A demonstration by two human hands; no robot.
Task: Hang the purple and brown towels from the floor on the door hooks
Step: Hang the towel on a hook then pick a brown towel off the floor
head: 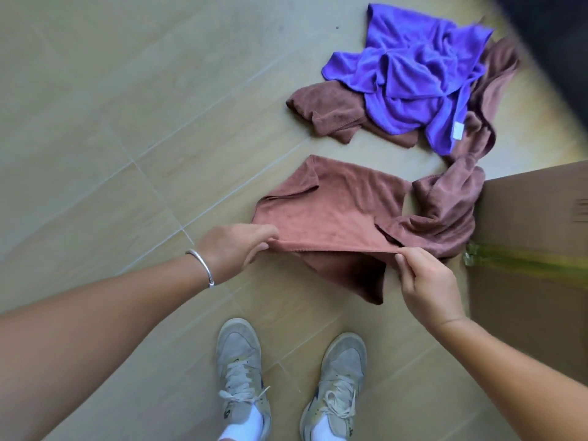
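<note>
A brown towel point(337, 208) lies partly lifted off the tiled floor, its near edge stretched taut between my hands. My left hand point(235, 246), with a silver bangle on the wrist, pinches the left end of that edge. At the right end, my right hand point(426, 281) pinches the towel between thumb and fingers. Its far end trails in folds toward a cardboard box. Farther away, a crumpled purple towel point(410, 74) lies on top of another brown towel point(324, 113) on the floor. No door hooks are in view.
A cardboard box point(534, 256) with yellowish tape stands at the right, touching the held towel's folds. A dark object point(560, 43) fills the top right corner. My two grey sneakers point(241, 377) stand on the beige tiled floor point(111, 138) below the towel.
</note>
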